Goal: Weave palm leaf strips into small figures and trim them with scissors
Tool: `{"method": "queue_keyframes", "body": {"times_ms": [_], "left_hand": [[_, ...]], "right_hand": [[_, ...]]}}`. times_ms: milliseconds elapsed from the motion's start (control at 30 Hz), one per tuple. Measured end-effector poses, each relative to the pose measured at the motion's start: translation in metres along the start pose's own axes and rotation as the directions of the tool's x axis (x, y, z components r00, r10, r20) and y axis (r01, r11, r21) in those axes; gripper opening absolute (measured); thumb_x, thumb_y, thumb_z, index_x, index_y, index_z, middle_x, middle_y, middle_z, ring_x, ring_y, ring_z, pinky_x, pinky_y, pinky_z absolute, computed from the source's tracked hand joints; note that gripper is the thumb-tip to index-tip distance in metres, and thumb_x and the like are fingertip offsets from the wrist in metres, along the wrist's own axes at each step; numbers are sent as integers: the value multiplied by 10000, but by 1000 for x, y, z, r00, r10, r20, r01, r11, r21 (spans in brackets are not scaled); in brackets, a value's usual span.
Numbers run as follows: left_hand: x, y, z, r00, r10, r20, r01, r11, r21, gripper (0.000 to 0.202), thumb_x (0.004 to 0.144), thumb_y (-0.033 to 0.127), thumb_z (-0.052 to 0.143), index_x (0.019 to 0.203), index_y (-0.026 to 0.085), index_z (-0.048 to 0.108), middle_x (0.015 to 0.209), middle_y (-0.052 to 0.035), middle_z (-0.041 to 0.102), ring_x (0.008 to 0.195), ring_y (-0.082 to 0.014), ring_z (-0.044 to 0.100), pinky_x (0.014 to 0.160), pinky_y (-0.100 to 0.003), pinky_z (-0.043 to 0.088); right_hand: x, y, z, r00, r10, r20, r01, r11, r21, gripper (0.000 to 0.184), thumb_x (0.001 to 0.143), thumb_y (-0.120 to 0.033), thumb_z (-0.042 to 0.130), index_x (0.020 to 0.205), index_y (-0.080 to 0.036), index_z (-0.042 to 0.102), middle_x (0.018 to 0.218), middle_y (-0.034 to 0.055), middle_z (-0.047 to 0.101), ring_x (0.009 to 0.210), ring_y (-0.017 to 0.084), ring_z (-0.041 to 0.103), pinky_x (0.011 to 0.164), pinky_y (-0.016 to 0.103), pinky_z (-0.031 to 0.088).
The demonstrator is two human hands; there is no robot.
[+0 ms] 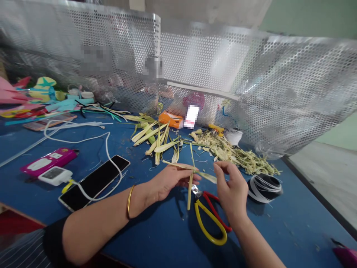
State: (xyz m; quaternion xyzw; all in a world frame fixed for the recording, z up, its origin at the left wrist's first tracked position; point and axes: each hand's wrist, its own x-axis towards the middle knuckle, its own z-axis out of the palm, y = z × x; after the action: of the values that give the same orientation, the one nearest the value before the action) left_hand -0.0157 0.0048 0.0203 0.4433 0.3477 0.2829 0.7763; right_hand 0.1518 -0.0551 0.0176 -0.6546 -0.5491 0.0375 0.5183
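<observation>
Crossed pale green leaf strips (190, 190) are pinched in my left hand (170, 178), between thumb and fingers. One strip runs up and down, and another lies across it with its tip reaching toward my right hand (232, 188). That hand is closed, thumb against curled fingers, just right of the strips; what it pinches, if anything, is too small to make out. Beneath my hands lie scissors (210, 217) with one red and one yellow handle, blades partly hidden by the left fingers. More cut leaf strips (156, 139) are spread on the blue table (156, 238) beyond.
A heap of leaf scraps (231, 147) and a spool of white cord (264, 188) lie to the right. Leftward are a black-screened phone (95, 182), a white cable (107, 143) and a magenta device (50, 162). A perforated screen (195, 56) and an orange packet (170, 120) stand behind.
</observation>
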Motion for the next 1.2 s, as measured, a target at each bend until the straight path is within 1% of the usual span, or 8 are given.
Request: {"method": "queue_keyframes", "body": {"times_ms": [100, 167, 233, 567, 933, 1033, 1133, 1200], "left_hand": [[2, 2, -1, 996, 91, -3, -91, 993, -73, 242, 700, 259, 770, 901, 137, 715, 947, -91, 739, 892, -176, 680, 871, -308, 500], [2, 2, 0, 994, 106, -32, -109, 990, -90, 213, 693, 241, 773, 874, 145, 716, 935, -75, 738, 886, -168, 673, 868, -297, 498], [2, 1, 1, 994, 90, -58, -95, 992, -80, 181, 700, 227, 764, 858, 149, 721, 911, -66, 739, 854, -160, 670, 845, -286, 500], [1, 0, 4, 991, 85, -103, -94, 992, -83, 135, 736, 155, 713, 865, 117, 731, 803, -69, 744, 742, -141, 660, 781, -265, 503], [-1, 3, 3, 993, 5, -120, -18, 995, -101, 164, 738, 116, 703, 892, 129, 650, 763, -67, 731, 674, -137, 663, 724, -272, 504], [0, 6, -1, 993, 42, -114, -55, 992, -116, 148, 724, 129, 726, 855, 119, 658, 777, -72, 722, 714, -148, 674, 757, -285, 514], [3, 8, -5, 993, 33, -112, -48, 990, -132, 142, 732, 142, 724, 864, 112, 681, 758, -63, 706, 675, -147, 672, 749, -301, 521], [5, 9, -8, 994, 8, -105, -23, 990, -139, 108, 746, 145, 710, 844, 106, 684, 725, -51, 687, 626, -136, 661, 736, -303, 520]], "right_hand": [[-12, -11, 4, 970, -158, 183, 170, 984, -52, 260, 938, -350, 495, 767, -217, 639, 766, 30, 655, 720, 172, 589, 676, 274, 395], [-21, -14, 13, 935, -121, 332, 153, 986, -72, 252, 928, -355, 523, 744, -220, 631, 731, 15, 646, 654, 156, 574, 611, 256, 372], [-28, -13, 22, 921, -92, 379, 131, 988, -78, 287, 926, -351, 520, 680, -214, 575, 667, 2, 618, 590, 143, 542, 559, 247, 344], [-34, -15, 28, 895, -267, 357, 293, 956, -20, 311, 945, -202, 395, 635, -223, 387, 590, -12, 548, 563, 136, 499, 568, 249, 323], [-42, -16, 32, 874, -318, 367, 372, 924, -86, 287, 960, -182, 409, 675, -220, 416, 648, 3, 563, 586, 147, 496, 586, 272, 316], [-38, -18, 26, 840, -390, 377, 460, 881, -114, 267, 963, -200, 444, 698, -211, 476, 658, 1, 582, 601, 148, 520, 619, 281, 331], [-28, -16, 15, 858, -467, 213, 510, 824, -248, 144, 949, -267, 512, 849, -196, 587, 787, 42, 641, 749, 191, 576, 728, 314, 362], [-20, -11, 10, 885, -457, 93, 453, 796, -402, 182, 931, -319, 544, 1025, -180, 614, 978, 105, 663, 921, 255, 584, 807, 358, 365]]}}
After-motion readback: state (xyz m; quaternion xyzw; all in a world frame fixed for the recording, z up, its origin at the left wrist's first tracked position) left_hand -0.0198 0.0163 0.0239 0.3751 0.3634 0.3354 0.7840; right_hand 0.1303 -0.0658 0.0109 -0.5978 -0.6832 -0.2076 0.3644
